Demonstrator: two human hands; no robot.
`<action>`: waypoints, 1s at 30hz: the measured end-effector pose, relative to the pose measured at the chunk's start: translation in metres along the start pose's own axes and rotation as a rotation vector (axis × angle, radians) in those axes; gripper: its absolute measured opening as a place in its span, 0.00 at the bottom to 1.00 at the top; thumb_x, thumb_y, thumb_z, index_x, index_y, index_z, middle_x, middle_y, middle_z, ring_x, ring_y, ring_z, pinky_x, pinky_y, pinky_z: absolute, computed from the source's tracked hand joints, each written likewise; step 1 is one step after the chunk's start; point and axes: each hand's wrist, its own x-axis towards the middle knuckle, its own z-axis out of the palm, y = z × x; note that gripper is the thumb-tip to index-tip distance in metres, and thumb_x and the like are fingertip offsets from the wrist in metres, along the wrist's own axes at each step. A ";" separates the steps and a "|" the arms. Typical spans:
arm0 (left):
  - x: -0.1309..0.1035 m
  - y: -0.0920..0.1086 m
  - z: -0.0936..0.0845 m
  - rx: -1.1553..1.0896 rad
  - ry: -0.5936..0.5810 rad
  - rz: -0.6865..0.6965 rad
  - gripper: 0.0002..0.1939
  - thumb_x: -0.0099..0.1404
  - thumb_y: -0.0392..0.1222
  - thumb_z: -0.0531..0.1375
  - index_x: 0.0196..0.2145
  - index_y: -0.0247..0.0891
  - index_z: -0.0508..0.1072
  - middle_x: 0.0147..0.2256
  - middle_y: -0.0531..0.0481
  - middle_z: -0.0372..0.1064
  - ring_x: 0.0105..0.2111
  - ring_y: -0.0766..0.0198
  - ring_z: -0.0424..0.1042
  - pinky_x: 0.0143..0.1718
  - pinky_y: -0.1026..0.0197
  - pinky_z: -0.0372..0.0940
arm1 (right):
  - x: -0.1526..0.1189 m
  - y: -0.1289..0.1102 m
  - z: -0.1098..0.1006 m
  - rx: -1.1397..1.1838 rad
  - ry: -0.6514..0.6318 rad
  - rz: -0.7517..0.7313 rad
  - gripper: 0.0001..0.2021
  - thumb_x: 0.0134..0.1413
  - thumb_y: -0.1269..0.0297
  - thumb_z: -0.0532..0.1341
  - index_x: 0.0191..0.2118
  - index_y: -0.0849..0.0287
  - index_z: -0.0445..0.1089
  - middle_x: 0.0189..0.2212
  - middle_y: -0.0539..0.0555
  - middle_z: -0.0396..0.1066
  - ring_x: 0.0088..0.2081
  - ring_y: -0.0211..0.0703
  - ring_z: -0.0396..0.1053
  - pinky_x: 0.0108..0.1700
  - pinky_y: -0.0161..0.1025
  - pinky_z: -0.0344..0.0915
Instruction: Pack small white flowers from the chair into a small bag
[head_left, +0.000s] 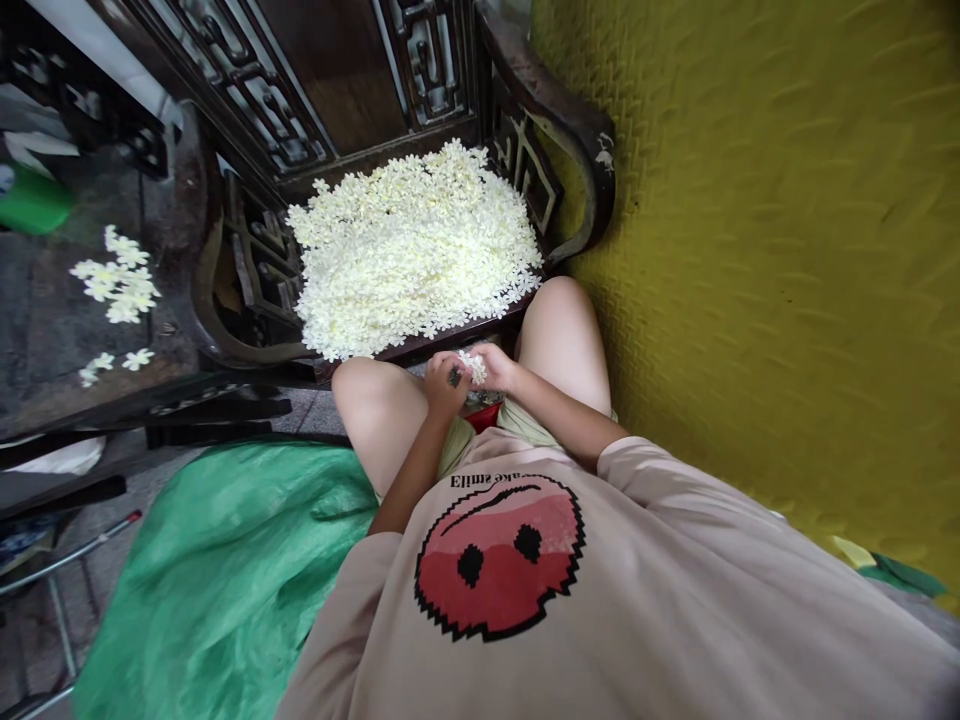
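My two hands meet above my lap, between my knees. My left hand is closed, fingers curled, with a small dark thing showing at it that I cannot make out. White five-petalled flowers sit between the hands, pinched in the fingers of my right hand. Whether the left fingertips also grip them is hidden. Just beyond my knees, a thick heap of the same white flowers covers the seat of a dark carved wooden chair.
Loose white flowers lie on a dark wooden surface at left, near a green roll. A green plastic sheet bulges beside my left leg. A yellow textured sheet rises along my right. A metal frame stands lower left.
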 end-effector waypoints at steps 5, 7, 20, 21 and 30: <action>-0.002 0.000 0.002 0.086 -0.043 0.063 0.06 0.53 0.45 0.63 0.28 0.42 0.72 0.42 0.44 0.69 0.45 0.53 0.63 0.52 0.53 0.52 | 0.001 -0.001 0.001 0.187 -0.033 0.112 0.07 0.47 0.61 0.53 0.25 0.59 0.61 0.17 0.51 0.63 0.23 0.42 0.64 0.29 0.39 0.65; -0.003 0.003 0.002 0.040 -0.040 0.062 0.08 0.53 0.45 0.63 0.31 0.42 0.73 0.43 0.44 0.70 0.47 0.52 0.63 0.53 0.53 0.51 | -0.001 -0.003 0.003 0.217 -0.014 0.107 0.08 0.48 0.61 0.52 0.25 0.59 0.61 0.17 0.52 0.63 0.22 0.42 0.64 0.28 0.39 0.64; 0.012 -0.028 -0.006 -0.294 0.394 -0.500 0.18 0.57 0.39 0.55 0.47 0.39 0.64 0.28 0.54 0.64 0.28 0.67 0.65 0.35 0.65 0.60 | 0.000 -0.036 0.008 0.317 0.185 -0.067 0.10 0.55 0.66 0.47 0.23 0.59 0.56 0.15 0.49 0.58 0.17 0.33 0.55 0.20 0.31 0.55; 0.012 -0.031 -0.004 -0.296 0.355 -0.528 0.17 0.56 0.39 0.55 0.45 0.40 0.65 0.28 0.54 0.64 0.27 0.67 0.65 0.34 0.65 0.60 | 0.006 -0.047 0.012 0.258 0.195 -0.118 0.11 0.54 0.66 0.48 0.22 0.58 0.55 0.14 0.48 0.56 0.17 0.34 0.54 0.20 0.31 0.55; 0.002 -0.033 0.013 -0.272 0.082 -0.546 0.15 0.56 0.38 0.57 0.42 0.39 0.66 0.27 0.53 0.64 0.27 0.66 0.65 0.33 0.63 0.60 | 0.107 -0.179 0.110 -0.568 0.216 -0.925 0.23 0.59 0.44 0.46 0.34 0.61 0.65 0.27 0.53 0.65 0.33 0.40 0.68 0.38 0.39 0.65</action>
